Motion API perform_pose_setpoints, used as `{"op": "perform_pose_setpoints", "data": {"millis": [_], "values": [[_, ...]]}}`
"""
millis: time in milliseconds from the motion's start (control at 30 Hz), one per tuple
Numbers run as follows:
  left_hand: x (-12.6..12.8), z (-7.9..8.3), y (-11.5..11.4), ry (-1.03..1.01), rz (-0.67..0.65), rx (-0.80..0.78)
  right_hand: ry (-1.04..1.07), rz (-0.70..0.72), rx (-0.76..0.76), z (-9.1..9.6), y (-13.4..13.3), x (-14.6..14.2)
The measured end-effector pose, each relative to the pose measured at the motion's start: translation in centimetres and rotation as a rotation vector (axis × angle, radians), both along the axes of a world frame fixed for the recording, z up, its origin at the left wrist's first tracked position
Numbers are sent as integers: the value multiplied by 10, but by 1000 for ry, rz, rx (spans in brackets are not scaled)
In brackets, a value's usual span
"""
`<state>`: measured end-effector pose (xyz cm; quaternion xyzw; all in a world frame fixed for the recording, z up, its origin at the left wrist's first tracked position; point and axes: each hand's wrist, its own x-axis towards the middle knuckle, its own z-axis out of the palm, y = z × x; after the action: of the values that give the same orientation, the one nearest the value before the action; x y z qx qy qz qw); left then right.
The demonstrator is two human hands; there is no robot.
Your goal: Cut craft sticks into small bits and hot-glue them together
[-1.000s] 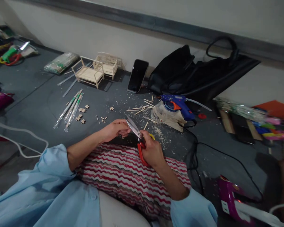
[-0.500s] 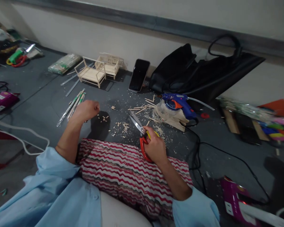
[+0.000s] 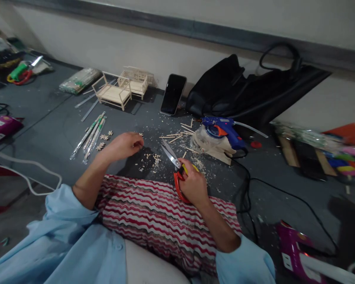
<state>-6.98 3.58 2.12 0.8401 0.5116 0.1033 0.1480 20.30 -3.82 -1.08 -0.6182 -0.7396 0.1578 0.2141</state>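
My right hand (image 3: 192,183) grips red-handled scissors (image 3: 174,165), blades pointing up-left over the grey floor. My left hand (image 3: 122,145) hovers just left of a scatter of small cut wood bits (image 3: 152,158), fingers curled in a pinch; whether anything is between them I cannot make out. A red-and-white striped cushion (image 3: 162,221) lies across my lap under both forearms. Thin wooden sticks (image 3: 177,136) lie beyond the scissors.
A blue glue gun (image 3: 221,130) rests on a stand, its cord trailing right. A phone (image 3: 173,94) and a black bag (image 3: 248,94) lean against the wall. Two small wooden benches (image 3: 118,88), wrapped stick packets (image 3: 90,134) and flower cutouts (image 3: 103,142) lie at left.
My left hand left the scissors, swung out to the left, and has now come back toward the wood bits. The right hand with the scissors has barely moved.
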Motion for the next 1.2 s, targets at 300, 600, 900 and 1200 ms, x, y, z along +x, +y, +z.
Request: {"op": "perform_pose_setpoints", "data": {"millis": [300,600,900,1200], "values": [[18,-12,-4,128,-121,-95,-39,-8,-13,-1,0,0],[25,-7,-8,232,-73,-109,-8,9,-1,0,-1,1],[23,-4,-12,82,-146,-93,-10,9,-6,-2,-1,2],[46,-11,-28,-21,-421,-165,-1,2,15,-3,-1,1]]}}
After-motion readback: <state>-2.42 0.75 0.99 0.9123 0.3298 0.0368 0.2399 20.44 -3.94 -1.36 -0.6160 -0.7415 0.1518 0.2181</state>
